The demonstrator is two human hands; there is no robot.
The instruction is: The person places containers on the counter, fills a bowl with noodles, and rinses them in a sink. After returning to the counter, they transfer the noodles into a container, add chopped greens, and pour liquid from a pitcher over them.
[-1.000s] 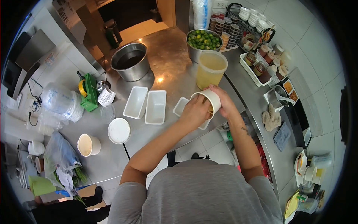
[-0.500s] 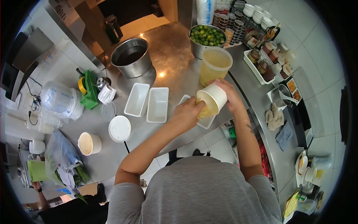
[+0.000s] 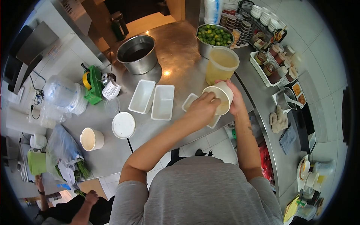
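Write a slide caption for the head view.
Right hand holds a white cup over a tray, left hand at its rim.

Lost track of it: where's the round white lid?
Head view: the lid lies left on the counter, between the paper cup and the white trays.

On the steel bench (image 3: 176, 65) we see a large metal pot (image 3: 137, 54) at the back. To its right is a metal bowl (image 3: 205, 49) full of green limes (image 3: 215, 35). A tall clear tub (image 3: 221, 67) of yellow liquid stands just in front of the bowl. Two empty white trays (image 3: 142, 96) lie side by side mid-bench. Nearer us are a round white lid (image 3: 123, 125) and an open paper cup (image 3: 91, 139). Further left we find a green press (image 3: 94, 84), a clear plastic bottle (image 3: 63, 99) on its side and a bag of greens (image 3: 65, 157). On the right, a white basket (image 3: 258, 70) holds jars, and a crumpled cloth (image 3: 279, 119) lies nearer us.
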